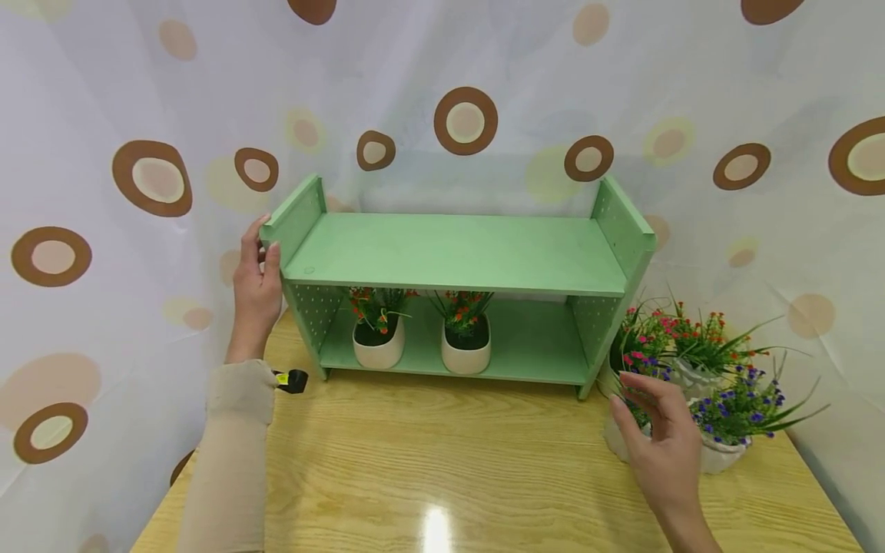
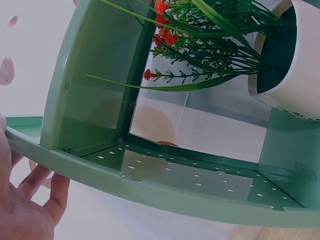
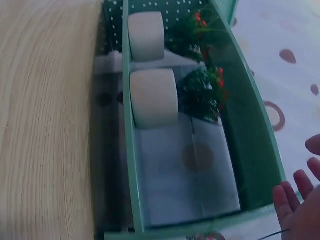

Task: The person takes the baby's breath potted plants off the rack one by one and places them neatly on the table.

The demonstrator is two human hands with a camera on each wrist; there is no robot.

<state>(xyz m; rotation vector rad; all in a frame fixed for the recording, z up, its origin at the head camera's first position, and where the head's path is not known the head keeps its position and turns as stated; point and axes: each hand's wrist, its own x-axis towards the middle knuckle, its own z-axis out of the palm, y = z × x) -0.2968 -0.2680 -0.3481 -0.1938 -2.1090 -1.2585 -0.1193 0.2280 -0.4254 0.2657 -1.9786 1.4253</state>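
A two-tier green shelf (image 1: 449, 250) stands on the wooden table. My left hand (image 1: 257, 296) holds the upper front edge of its left side panel; in the left wrist view the fingers (image 2: 57, 197) lie against the panel's outer face. On the lower tier are two white pots, the left pot (image 1: 379, 352) and the right pot (image 1: 466, 357), both with red flowers and green leaves. My right hand (image 1: 664, 445) is in the air with bent fingers and holds nothing. It hangs in front of several potted flowers, partly hiding a pale pot (image 1: 615, 439).
Right of the shelf, the cluster includes blue flowers (image 1: 740, 407) and red flowers (image 1: 698, 334), their long leaves spreading outward. A small black and yellow object (image 1: 293, 381) lies by the shelf's left foot. A patterned curtain (image 1: 442, 69) hangs behind the wooden table (image 1: 415, 453).
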